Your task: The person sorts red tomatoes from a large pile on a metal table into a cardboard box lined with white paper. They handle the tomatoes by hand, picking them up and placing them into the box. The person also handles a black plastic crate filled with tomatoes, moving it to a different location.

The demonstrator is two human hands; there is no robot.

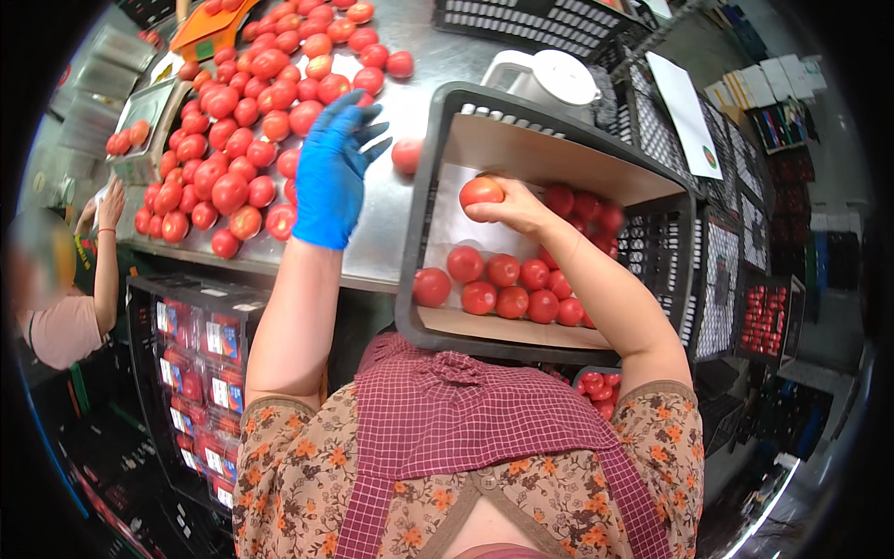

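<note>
My right hand (520,209), bare, grips a tomato (480,192) inside the black crate (421,205). Beneath and around it, several red tomatoes (511,302) lie in rows on the crate's cardboard lining (577,158); my forearm hides part of them. In a blue glove, my left hand (333,172) hovers at the right side of a large heap of tomatoes (228,194), fingers stretched and apart, with nothing seen in it. One loose tomato (406,156) rests on the metal table (386,200) between that hand and the crate.
A white jug-like container (559,76) stands behind the crate. Farther back is another black crate (531,26). At left, a person (70,317) stands near a weighing scale (144,140) with tomatoes. Packed tomato boxes (200,382) fill a crate below the table.
</note>
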